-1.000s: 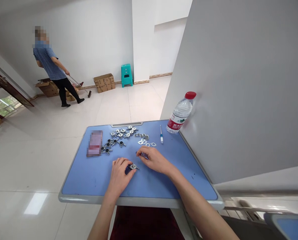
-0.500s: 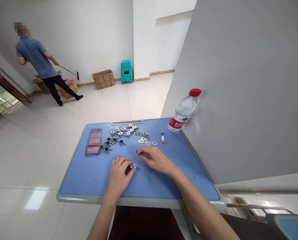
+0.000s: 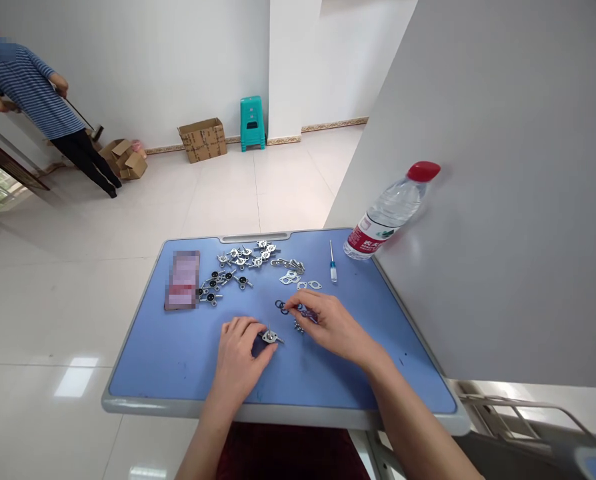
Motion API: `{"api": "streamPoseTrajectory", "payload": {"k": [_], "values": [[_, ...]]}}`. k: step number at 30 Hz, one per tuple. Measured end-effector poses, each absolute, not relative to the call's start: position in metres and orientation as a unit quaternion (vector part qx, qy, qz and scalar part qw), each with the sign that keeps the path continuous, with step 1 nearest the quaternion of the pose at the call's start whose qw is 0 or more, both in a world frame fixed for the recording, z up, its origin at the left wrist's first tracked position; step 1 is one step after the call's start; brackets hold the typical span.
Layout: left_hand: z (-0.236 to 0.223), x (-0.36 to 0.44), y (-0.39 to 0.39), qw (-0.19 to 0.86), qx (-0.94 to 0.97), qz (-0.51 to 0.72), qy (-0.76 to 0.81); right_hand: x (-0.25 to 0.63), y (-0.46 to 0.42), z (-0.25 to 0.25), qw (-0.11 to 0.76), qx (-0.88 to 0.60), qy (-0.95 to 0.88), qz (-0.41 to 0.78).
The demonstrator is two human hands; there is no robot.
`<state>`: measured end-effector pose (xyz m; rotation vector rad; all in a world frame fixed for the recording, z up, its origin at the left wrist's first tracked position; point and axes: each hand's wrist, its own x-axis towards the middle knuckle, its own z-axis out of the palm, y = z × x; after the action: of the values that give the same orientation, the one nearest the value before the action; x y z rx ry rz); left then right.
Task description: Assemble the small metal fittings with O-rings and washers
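On the blue desk (image 3: 178, 363), my left hand (image 3: 241, 350) grips a small metal flanged fitting (image 3: 269, 337) between thumb and fingers; a thin pin sticks up from it. My right hand (image 3: 328, 323) is to the right, fingertips pinched among several black rubber rings (image 3: 280, 305). Whether a ring is between those fingertips is too small to tell. Small screws (image 3: 299, 327) lie partly hidden under the right hand. Flat metal gaskets (image 3: 315, 285) and a heap of curved metal pieces (image 3: 291, 265) are just beyond it.
Several similar metal fittings (image 3: 241, 261) and black-faced fittings (image 3: 213, 284) lie at the back left, beside a phone (image 3: 183, 280). A screwdriver (image 3: 333, 270) and a water bottle (image 3: 388, 213) are at the back right, near a grey partition (image 3: 503, 200). Across the room stands a person (image 3: 38, 93).
My right hand has shifted slightly right, uncovering black rings and screws. The left hand keeps its grip on the fitting. The view has tilted a little, and the person stands further left in it.
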<state>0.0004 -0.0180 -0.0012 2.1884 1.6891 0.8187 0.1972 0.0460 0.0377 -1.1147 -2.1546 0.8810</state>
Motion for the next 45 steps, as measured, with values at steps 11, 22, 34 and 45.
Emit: {"api": "streamPoseTrajectory", "payload": {"k": [11, 22, 34, 45], "values": [[-0.003, 0.000, -0.017, 0.112, 0.766, 0.283, 0.566, 0.201, 0.042, 0.042, 0.272, -0.419, -0.804, 0.323], [-0.006, 0.000, -0.017, 0.141, 0.764, 0.292, 0.558, 0.204, 0.039, 0.045, 0.267, -0.430, -0.807, 0.304], [-0.006, 0.003, -0.018, 0.132, 0.764, 0.283, 0.565, 0.206, 0.040, 0.043, 0.233, -0.442, -0.816, 0.290], [-0.005, 0.004, -0.017, 0.132, 0.762, 0.286, 0.566, 0.216, 0.047, 0.033, 0.104, -0.527, -0.816, 0.213]]}}
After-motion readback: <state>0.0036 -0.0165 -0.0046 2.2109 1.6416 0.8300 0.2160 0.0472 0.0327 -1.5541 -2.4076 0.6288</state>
